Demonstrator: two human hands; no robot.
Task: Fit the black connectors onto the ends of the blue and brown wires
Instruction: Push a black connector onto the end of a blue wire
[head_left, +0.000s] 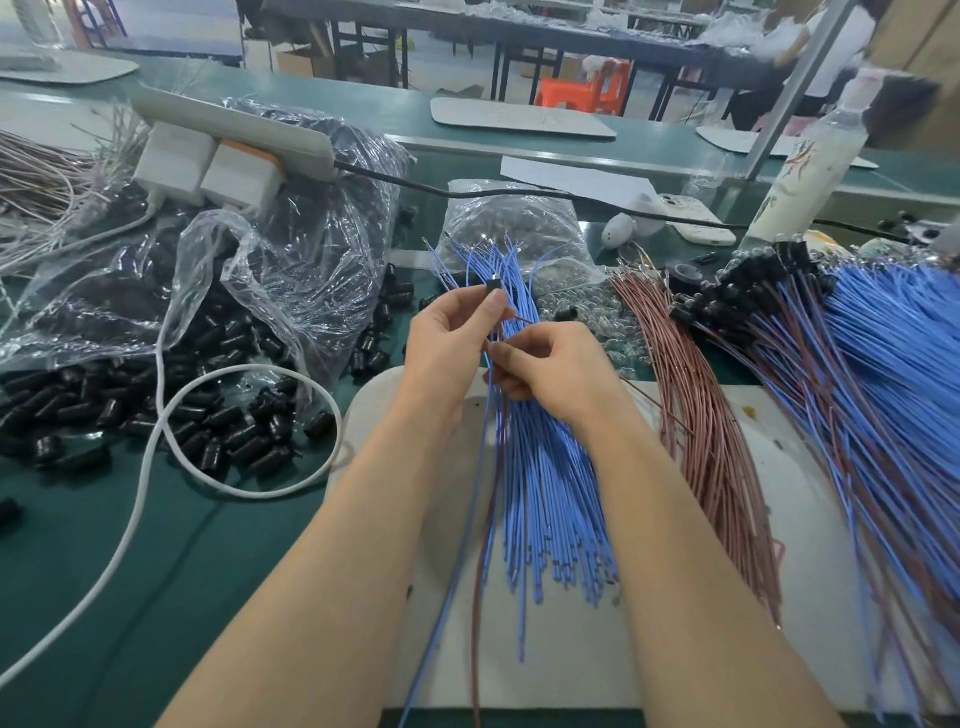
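My left hand (457, 338) pinches a small black connector (494, 286) between thumb and fingertips, above the bundle of blue wires (550, 493). Just below and to its right, my right hand (550, 364) pinches a blue wire (457, 571) and a brown wire (475, 623), which hang down toward me. The brown wire's tip curves up toward the connector. Loose black connectors (208, 426) lie in a heap at the left, spilling from a clear plastic bag (291, 270). A bundle of brown wires (711, 441) lies to the right.
Finished blue and brown wires with black connectors (779, 312) are piled at the far right. A white cable (156, 457) loops over the green table. A white power strip (234, 124), a bagged batch of small parts (514, 218), a phone (691, 218) and a bottle (810, 171) stand behind.
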